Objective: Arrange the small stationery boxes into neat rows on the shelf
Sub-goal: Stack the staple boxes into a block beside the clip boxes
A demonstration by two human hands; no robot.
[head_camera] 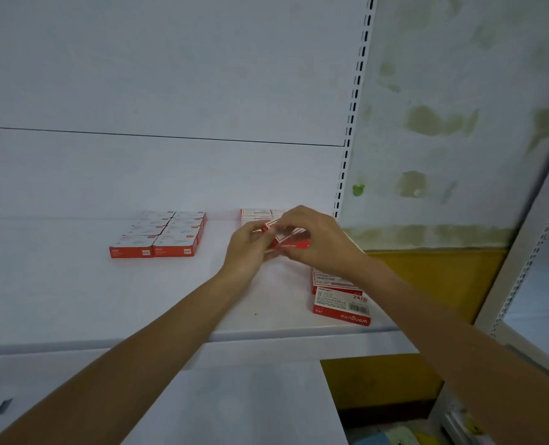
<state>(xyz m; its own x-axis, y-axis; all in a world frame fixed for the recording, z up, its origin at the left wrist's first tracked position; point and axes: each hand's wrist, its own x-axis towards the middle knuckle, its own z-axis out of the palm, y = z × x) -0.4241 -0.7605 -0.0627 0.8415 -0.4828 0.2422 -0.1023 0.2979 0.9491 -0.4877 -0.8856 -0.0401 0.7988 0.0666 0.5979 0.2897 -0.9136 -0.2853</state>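
holding a red box (286, 240) in left hand (247, 252) and right hand (315, 239)

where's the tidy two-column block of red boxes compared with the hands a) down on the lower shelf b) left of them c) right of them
b: the block lies on the shelf well left of the left hand and right hand, which grip red boxes between them.
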